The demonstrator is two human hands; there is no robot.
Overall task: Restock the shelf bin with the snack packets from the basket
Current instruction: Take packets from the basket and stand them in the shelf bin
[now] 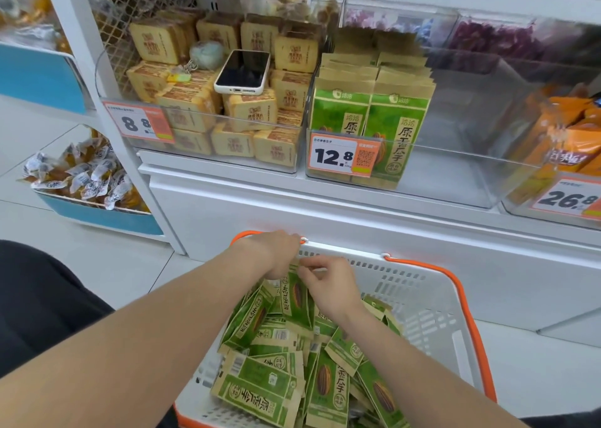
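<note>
A white basket [432,300] with orange handles stands on the floor below the shelf, filled with several green and tan snack packets [279,372]. Both hands reach into its far left corner. My left hand [276,252] and my right hand [328,284] hold the top edges of a small upright bunch of packets [294,294] between them. Above, the clear shelf bin [455,180] with the 12.8 price tag holds two rows of the same packets [374,112] at its left side; its right part is bare.
A phone [242,71] and a keychain lie on tan packets in the left bin tagged 8.8. Orange packets [566,141] fill the bin at right. A blue bin of wrapped sweets [87,177] stands at lower left. A white shelf front rises behind the basket.
</note>
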